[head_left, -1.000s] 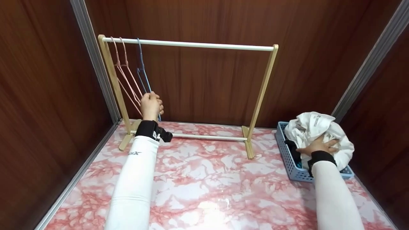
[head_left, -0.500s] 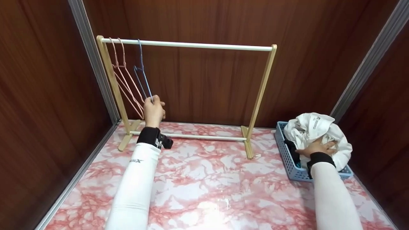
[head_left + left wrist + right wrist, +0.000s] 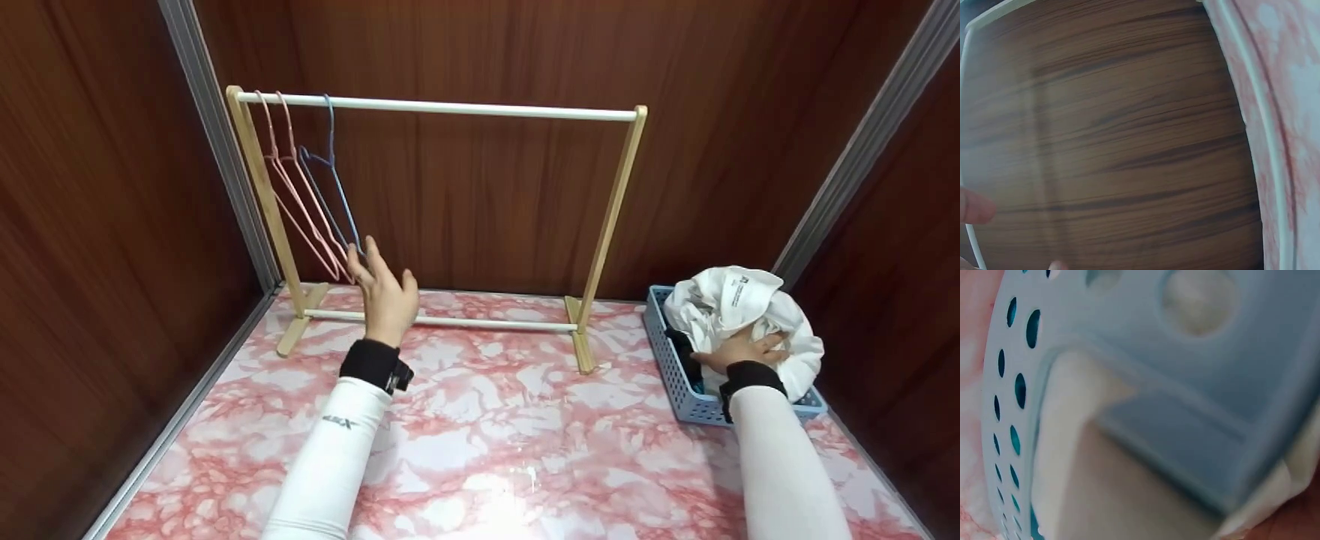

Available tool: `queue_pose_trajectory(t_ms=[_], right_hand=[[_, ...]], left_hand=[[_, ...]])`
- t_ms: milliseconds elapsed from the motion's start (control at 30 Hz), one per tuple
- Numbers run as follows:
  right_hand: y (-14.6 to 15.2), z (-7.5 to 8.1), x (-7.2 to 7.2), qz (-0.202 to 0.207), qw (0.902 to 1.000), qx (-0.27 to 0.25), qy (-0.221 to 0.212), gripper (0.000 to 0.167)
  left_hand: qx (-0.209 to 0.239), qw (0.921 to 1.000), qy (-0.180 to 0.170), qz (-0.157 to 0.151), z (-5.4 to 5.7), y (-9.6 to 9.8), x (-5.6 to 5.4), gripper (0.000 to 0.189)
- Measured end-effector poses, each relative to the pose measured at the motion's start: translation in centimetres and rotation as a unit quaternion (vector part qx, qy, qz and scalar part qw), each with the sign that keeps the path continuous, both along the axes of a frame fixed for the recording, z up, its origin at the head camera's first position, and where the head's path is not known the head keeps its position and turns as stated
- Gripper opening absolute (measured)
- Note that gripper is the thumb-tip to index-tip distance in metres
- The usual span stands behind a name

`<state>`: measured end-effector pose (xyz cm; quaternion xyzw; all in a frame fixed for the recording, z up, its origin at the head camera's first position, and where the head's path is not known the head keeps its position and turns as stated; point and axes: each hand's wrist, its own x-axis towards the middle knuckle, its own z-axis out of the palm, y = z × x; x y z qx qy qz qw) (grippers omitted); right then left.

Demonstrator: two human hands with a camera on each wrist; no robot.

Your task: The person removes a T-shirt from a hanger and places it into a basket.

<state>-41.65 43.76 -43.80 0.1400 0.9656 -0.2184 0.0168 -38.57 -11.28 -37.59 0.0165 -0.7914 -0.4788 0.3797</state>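
My left hand (image 3: pixel 390 298) has its fingers spread, at the lower end of a blue hanger (image 3: pixel 345 199) that hangs from the rack's white top rail (image 3: pixel 480 109). Whether a fingertip touches the hanger I cannot tell. Two pink hangers (image 3: pixel 291 139) hang to its left. In the left wrist view only some fingertips (image 3: pixel 976 207) show. At the right, my right hand (image 3: pixel 739 351) rests on a bunched white cloth (image 3: pixel 750 296) with dark print, its fingers spread. That cloth fills most of a blue perforated basket (image 3: pixel 679 394), which looms close in the right wrist view.
The wooden rack's right post (image 3: pixel 611 225) stands between the hanger and the basket. A lower white rail (image 3: pixel 495 324) runs just above the pink marbled table (image 3: pixel 480 420). Brown wood-grain panels (image 3: pixel 487 202) enclose the sides and back. Something black (image 3: pixel 681 346) lies in the basket.
My left hand has let go of the blue hanger, spread its fingers and come down to the right. The blue hanger has turned a little. My right hand stays on the white cloth.
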Motion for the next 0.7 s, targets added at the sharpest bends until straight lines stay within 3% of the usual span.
queue_pose_trajectory(t_ms=[300,500,700], right_hand=[[-0.5,0.2,1.5,0.012,0.9997,-0.019,0.012,0.130],[-2.4,0.9,3.0,-0.016,0.9985,-0.053,0.007,0.120],[-5.3,0.6,4.0,-0.059,0.9940,-0.090,0.021,0.111]], left_hand=[[-0.050,0.9972,0.051,0.023,-2.2,0.5,0.3,0.064],[-0.047,0.9968,0.058,0.027,-3.0,0.7,0.4,0.059],[-0.041,0.9968,0.061,0.032,-4.1,0.7,0.5,0.051]])
